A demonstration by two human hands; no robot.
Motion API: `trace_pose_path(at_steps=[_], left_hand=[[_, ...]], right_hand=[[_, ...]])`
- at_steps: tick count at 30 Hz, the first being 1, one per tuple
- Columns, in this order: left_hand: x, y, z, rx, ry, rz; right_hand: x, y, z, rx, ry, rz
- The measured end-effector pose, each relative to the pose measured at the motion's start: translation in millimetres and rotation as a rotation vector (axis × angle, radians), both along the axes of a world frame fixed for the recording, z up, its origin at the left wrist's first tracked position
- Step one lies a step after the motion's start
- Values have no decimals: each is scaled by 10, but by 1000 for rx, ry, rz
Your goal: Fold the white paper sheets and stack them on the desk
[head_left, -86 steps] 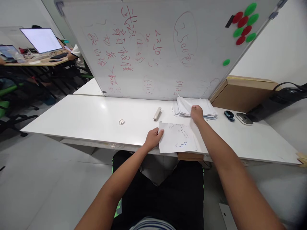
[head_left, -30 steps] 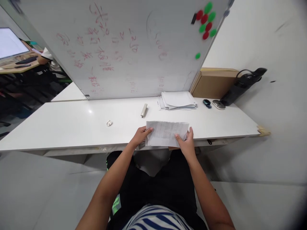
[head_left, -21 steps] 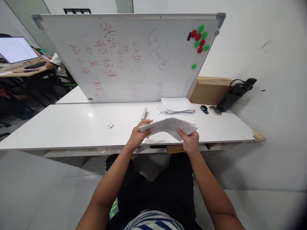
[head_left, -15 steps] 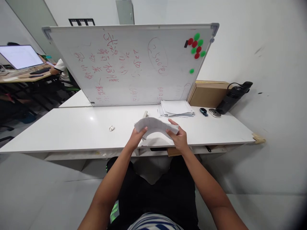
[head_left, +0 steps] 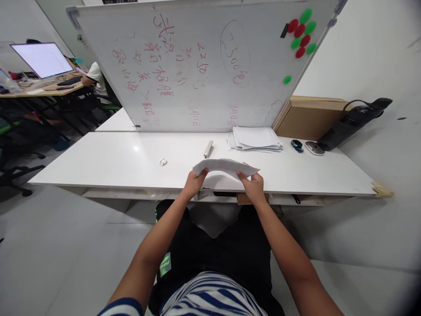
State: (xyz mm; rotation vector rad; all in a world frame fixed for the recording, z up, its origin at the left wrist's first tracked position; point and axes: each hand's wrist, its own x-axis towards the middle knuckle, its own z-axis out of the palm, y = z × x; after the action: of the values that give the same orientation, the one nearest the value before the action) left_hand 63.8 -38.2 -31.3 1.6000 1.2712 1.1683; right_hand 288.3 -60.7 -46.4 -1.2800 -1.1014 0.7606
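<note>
My left hand point(head_left: 194, 183) and my right hand point(head_left: 253, 184) grip opposite ends of a stack of paper point(head_left: 223, 165). The white sheets bow upward in the middle, just above the front of the white desk. Both thumbs press on the near side, while most of the other fingers are hidden behind the paper. Beyond the sheets lies a slim, pale stapler-like object point(head_left: 208, 149). A small white coiled item point(head_left: 163, 162) rests to the left of my hands.
A pile of paper point(head_left: 255, 138) lies at the back of the desk point(head_left: 98, 162), before a leaning whiteboard point(head_left: 210, 66). On the right are a watch point(head_left: 296, 145), a mouse point(head_left: 315, 148), a cardboard box point(head_left: 312, 118) and a black bottle point(head_left: 351, 123). Another person's arm point(head_left: 90, 79) shows far left.
The view has tilted down and shifted left. The held paper is bent less sharply, and the pale object behind it shows more fully. Both hands keep their hold.
</note>
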Motion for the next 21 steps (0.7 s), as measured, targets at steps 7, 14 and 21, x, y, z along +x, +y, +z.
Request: trace_pose_path(at_steps=[7,14,21], left_hand=[[147,-47,-128,-24,93,45],[-222,-646,-209,-157,22,156],[-886,-1497,-524,-600,-401,474]], right_hand=[[0,-45,-47,-102,-57,-64],[-87,-358,-203,-121,-111,44],[-410,-224,-34,-70,-182,267]])
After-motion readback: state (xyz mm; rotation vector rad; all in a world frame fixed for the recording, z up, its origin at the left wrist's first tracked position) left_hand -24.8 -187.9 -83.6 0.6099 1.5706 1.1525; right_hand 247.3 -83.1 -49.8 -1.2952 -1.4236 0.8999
